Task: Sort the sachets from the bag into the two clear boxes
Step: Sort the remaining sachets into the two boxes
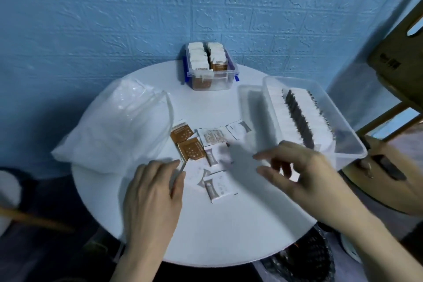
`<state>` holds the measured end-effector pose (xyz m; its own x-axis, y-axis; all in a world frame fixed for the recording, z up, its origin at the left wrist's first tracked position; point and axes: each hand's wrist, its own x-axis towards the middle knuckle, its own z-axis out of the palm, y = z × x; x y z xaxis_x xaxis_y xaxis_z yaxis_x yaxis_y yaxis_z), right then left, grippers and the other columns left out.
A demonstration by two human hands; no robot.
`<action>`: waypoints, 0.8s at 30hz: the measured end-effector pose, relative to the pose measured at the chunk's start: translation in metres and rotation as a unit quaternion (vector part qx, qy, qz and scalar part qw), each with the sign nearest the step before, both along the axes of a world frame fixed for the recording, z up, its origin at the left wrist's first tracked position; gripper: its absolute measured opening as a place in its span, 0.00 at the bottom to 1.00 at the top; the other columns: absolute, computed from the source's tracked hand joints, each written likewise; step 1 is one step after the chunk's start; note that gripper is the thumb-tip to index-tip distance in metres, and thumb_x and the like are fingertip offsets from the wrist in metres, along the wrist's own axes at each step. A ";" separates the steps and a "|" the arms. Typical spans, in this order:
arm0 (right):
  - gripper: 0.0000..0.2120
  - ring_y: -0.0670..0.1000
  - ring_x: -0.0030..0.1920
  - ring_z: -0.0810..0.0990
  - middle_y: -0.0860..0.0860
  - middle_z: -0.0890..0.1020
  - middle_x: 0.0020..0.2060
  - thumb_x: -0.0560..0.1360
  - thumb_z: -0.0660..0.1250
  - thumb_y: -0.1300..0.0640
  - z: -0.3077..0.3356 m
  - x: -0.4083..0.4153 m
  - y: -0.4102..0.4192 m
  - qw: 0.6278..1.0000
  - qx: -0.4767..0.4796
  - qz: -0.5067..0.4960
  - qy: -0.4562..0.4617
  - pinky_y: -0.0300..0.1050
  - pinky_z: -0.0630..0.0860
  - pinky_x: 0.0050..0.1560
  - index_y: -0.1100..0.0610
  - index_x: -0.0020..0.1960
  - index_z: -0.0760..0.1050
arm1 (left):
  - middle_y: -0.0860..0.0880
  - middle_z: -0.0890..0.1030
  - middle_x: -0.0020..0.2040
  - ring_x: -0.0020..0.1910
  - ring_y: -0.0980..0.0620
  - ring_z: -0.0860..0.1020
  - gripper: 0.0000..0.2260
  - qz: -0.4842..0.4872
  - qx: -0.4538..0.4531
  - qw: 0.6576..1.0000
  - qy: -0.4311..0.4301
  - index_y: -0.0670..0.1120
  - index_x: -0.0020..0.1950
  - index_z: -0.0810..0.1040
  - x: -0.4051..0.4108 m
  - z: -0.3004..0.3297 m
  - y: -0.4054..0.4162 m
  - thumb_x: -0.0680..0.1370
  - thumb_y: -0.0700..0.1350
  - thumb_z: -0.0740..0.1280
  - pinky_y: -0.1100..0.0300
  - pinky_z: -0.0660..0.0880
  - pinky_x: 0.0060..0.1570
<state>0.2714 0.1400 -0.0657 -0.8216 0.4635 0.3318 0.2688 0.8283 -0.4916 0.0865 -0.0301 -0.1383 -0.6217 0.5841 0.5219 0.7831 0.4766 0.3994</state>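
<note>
Several sachets lie loose in the middle of the round white table point(240, 224): two brown ones point(191, 149) and white ones with grey print point(218, 186). My left hand point(153, 190) lies flat on the table, its fingertips touching the lower brown sachet's edge. My right hand point(297, 171) hovers blurred over the white sachets, fingers loosely spread, holding nothing. A crumpled clear bag point(114, 128) rests at the left. The small clear box point(231, 73) at the back holds brown and white sachets. The large clear box point(350, 153) at the right holds a row of white and dark sachets.
A clear lid point(249, 103) lies beside the large box. A wooden chair point(393, 107) with a cardboard box point(398, 62) stands at the right. A dark basket point(304, 258) sits below the table's front edge. A blue textured wall runs behind.
</note>
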 end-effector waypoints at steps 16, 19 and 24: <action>0.23 0.45 0.39 0.72 0.42 0.72 0.43 0.63 0.78 0.45 -0.048 -0.048 -0.038 0.979 -0.136 -0.099 -0.111 0.45 0.69 0.41 0.47 0.53 0.71 | 0.58 0.78 0.33 0.35 0.60 0.77 0.11 -0.016 0.058 0.929 -0.366 0.51 0.38 0.74 -0.004 0.011 0.012 0.70 0.43 0.77 0.57 0.74 0.40; 0.16 0.44 0.31 0.69 0.45 0.74 0.32 0.67 0.76 0.56 -0.051 -0.042 -0.036 0.967 -0.235 -0.083 -0.061 0.46 0.69 0.38 0.46 0.48 0.72 | 0.61 0.79 0.32 0.33 0.60 0.76 0.11 -0.024 0.133 0.908 -0.398 0.53 0.37 0.75 -0.006 0.007 0.008 0.71 0.40 0.75 0.58 0.72 0.39; 0.17 0.45 0.32 0.69 0.48 0.74 0.33 0.72 0.70 0.67 -0.054 -0.036 -0.034 0.940 -0.337 -0.054 -0.002 0.38 0.68 0.37 0.48 0.53 0.75 | 0.55 0.79 0.36 0.33 0.56 0.74 0.07 0.011 0.145 0.978 -0.150 0.51 0.42 0.77 0.005 0.022 -0.013 0.75 0.40 0.71 0.62 0.69 0.35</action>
